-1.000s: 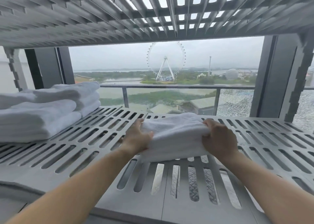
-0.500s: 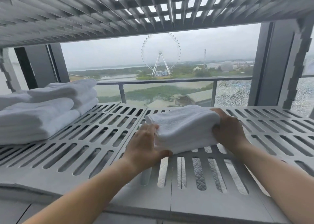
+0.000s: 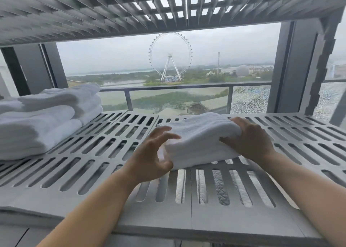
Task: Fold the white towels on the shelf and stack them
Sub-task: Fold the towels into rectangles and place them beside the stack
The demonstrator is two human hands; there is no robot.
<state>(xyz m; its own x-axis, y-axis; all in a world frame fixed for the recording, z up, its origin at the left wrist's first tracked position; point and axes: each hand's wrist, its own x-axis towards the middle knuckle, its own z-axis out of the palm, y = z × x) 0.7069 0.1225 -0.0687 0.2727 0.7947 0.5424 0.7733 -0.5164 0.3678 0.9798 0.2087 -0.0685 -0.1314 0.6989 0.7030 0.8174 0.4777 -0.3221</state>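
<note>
A folded white towel [image 3: 198, 138] lies in the middle of the grey slotted shelf [image 3: 89, 164]. My right hand [image 3: 249, 140] grips its right end, fingers on top and thumb against the front. My left hand [image 3: 151, 157] is at the towel's left end with its fingers spread and loosely curved. Its fingertips just touch the towel's top edge and the thumb sits by the lower corner. A stack of folded white towels [image 3: 46, 119] rests on the shelf at the far left, apart from both hands.
Another slotted shelf [image 3: 131, 9] hangs close overhead. Dark window frame posts [image 3: 292, 69] stand behind the shelf at the right and left. A balcony railing [image 3: 187, 87] is behind the glass. Bare shelf lies between the stack and the held towel.
My left hand has let go of the towel's left end and spread its fingers. The towel has shifted slightly right and turned. My right hand keeps its hold.
</note>
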